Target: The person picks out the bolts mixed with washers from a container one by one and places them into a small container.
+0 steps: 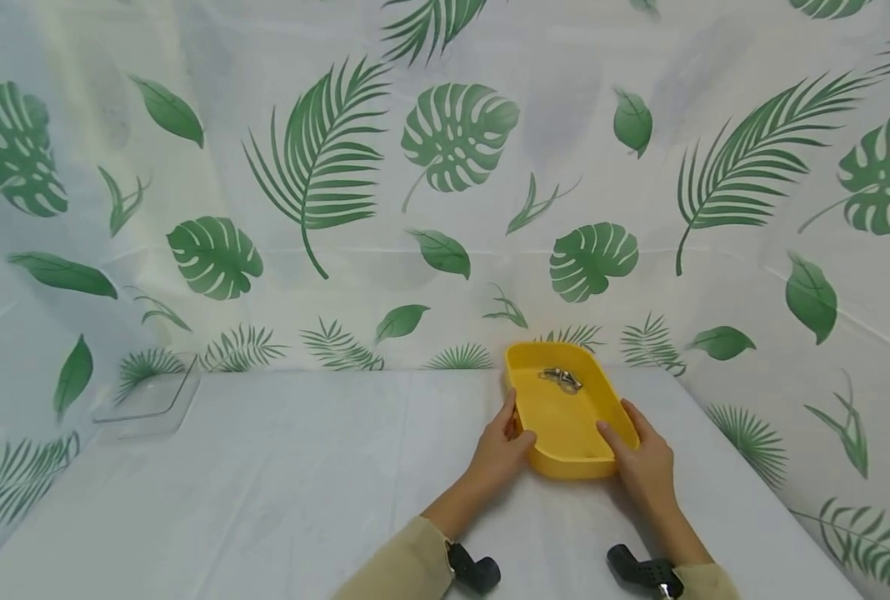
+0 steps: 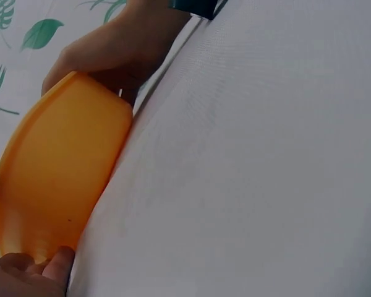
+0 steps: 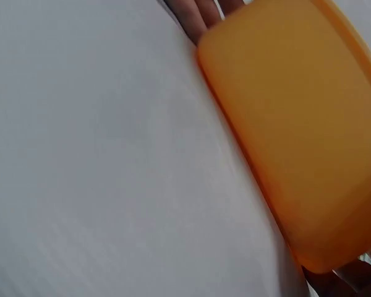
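Note:
A yellow tray (image 1: 565,425) with rounded corners is held between both hands at the right part of the table. My left hand (image 1: 501,450) grips its left side, thumb over the rim and fingers along the outer wall. On the opposite side my right hand (image 1: 646,467) holds the rim the same way. A small cluster of silver metal pieces (image 1: 562,380), like clasps or rings, lies inside toward the far end. In the left wrist view the tray's near wall (image 2: 62,161) sits close to the tabletop; I cannot tell if it is slightly raised.
A clear glass dish (image 1: 148,400) stands at the table's far left corner. White cloth (image 1: 280,483) covers the table. A leaf-printed curtain (image 1: 355,300) hangs along the back and the right side, close behind the tray.

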A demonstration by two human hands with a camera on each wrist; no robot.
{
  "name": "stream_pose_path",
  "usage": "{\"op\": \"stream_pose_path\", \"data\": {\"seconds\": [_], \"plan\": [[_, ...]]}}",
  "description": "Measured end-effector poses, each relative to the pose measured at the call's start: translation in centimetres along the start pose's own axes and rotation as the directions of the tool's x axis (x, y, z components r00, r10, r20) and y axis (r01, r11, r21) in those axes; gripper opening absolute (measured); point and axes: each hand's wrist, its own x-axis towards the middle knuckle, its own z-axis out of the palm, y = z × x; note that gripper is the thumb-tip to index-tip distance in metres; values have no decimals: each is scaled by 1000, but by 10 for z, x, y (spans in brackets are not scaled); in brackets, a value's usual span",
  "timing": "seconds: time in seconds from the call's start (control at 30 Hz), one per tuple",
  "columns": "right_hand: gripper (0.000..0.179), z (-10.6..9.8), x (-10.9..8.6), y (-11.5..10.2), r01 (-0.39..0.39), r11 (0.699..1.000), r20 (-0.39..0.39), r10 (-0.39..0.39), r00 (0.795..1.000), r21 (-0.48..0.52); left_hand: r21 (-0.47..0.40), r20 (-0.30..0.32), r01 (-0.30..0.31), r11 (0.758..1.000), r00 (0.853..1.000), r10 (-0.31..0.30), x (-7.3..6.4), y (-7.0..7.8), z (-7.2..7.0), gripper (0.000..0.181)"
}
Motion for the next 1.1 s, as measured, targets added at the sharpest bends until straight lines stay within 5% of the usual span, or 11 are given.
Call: {"op": "stream_pose_path", "data": {"seconds": [0.53, 0.87, 1.1], "plan": [[71, 39, -20, -33, 51, 999, -25, -51, 998, 4, -15, 35, -84, 996, 996, 85, -13, -5, -55, 67], [83, 50, -30, -47, 64, 998, 139, -64, 988, 8, 80, 35, -101, 992, 995, 98, -23, -10, -87, 66], [88, 61, -34, -56, 100, 995, 208, -102, 973, 22, 81, 17, -60, 995, 998, 58, -26, -15, -110, 65]]}}
